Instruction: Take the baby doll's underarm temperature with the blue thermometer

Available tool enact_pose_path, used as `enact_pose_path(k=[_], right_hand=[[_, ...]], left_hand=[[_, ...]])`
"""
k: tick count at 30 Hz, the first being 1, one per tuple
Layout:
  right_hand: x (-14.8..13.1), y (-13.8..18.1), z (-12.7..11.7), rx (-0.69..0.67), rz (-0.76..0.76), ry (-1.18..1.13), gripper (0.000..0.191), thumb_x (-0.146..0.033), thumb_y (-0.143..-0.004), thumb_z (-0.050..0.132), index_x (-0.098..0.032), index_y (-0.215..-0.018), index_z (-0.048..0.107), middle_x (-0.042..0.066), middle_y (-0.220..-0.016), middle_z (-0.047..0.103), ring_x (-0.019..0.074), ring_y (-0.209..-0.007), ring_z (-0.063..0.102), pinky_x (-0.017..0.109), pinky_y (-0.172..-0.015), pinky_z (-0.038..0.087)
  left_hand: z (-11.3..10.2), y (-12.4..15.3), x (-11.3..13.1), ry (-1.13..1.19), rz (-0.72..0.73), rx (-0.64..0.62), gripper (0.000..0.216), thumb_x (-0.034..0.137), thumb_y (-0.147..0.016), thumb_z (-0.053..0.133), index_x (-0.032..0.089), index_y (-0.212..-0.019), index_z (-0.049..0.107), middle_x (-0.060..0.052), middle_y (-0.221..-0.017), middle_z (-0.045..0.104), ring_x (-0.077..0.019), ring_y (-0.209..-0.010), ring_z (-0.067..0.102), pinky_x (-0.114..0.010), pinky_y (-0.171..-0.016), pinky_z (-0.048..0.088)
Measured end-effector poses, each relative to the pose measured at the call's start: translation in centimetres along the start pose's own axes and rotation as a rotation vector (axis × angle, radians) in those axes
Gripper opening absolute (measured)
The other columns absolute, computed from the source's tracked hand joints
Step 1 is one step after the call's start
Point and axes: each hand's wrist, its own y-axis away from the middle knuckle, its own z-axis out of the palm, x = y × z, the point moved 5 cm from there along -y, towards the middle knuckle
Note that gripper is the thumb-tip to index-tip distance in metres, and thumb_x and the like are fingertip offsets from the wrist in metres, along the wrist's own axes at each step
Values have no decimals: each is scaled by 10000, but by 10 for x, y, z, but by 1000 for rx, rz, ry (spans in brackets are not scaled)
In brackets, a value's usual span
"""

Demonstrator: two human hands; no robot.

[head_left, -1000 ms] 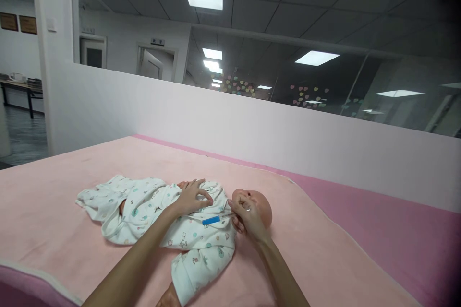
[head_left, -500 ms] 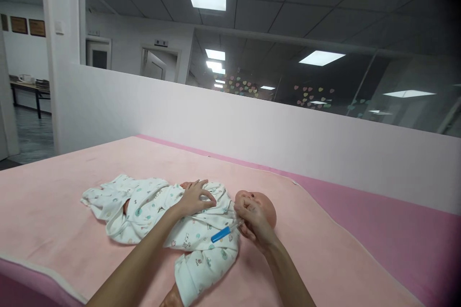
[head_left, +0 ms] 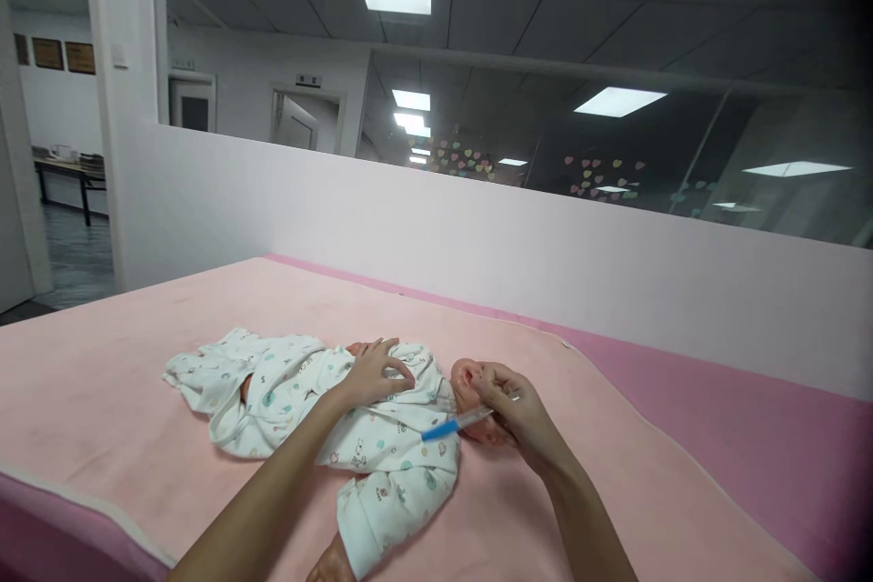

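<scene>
A baby doll (head_left: 466,379) lies on its back, wearing a white patterned outfit (head_left: 372,441), its head toward the right. My left hand (head_left: 374,375) rests on the doll's chest with fingers apart, holding nothing. Over the doll's head, my right hand (head_left: 515,400) is closed in a pinch around a slim stick with a blue end and a clear shaft (head_left: 443,429). The blue end points left, above the doll's shoulder. My right fingers are beside the doll's mouth and hide part of its head. Whether they touch it, I cannot tell.
The doll lies on a pink padded mat (head_left: 136,364) with a raised edge. Behind the mat runs a low white wall (head_left: 477,236) with a glass pane (head_left: 546,136) above it. A doorway with a table (head_left: 68,168) shows at far left.
My right hand has moved slightly right and turned, carrying the blue-ended stick, which now lies flatter and uncovers the doll's mouth. My left hand stays on the chest.
</scene>
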Motion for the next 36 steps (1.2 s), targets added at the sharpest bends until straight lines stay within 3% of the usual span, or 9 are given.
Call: enact_pose_path(k=[12,19,28,32,36], right_hand=[[7,-5,-25,199,-14,21,453,-516,-654,639,-198,-548,335,-91,-375,376,16,-300,233,162,-317,122],[-14,2,-14,130,106,116,432,-499,-673,626,-195,-549,346,-76,-391,425,23,-320,255,159,-335,144],[-34,8,-9,211,74,250,444,-510,-642,638,-194,-530,347,-51,-412,465,41,-352,326,165,-356,180],[-42,13,-16,142,107,71,433,-473,-667,646,-196,-558,331,-93,-387,385,14,-324,216,165,-357,118],[-57,17,-25,177,14,-183,461,-474,-706,608,-208,-553,263,-131,-363,248,6,-293,103,177,-327,131]], left_hand=[[0,0,1,-47,26,32,196,430,-738,572,325,-853,692,30,-1385,338,-292,-1295,220,-475,-1055,151],[3,-4,-3,-67,56,61,189,419,-725,588,321,-845,696,25,-1373,356,-284,-1278,255,-464,-1051,166],[3,-4,-4,-50,45,50,196,433,-726,581,321,-838,697,29,-1383,344,-303,-1294,220,-492,-1054,140],[4,-3,-4,-19,24,38,203,438,-727,576,325,-845,695,32,-1395,327,-306,-1308,186,-496,-1053,135],[3,-3,-3,-27,47,56,193,423,-721,588,315,-838,696,30,-1379,352,-292,-1289,231,-479,-1056,152]])
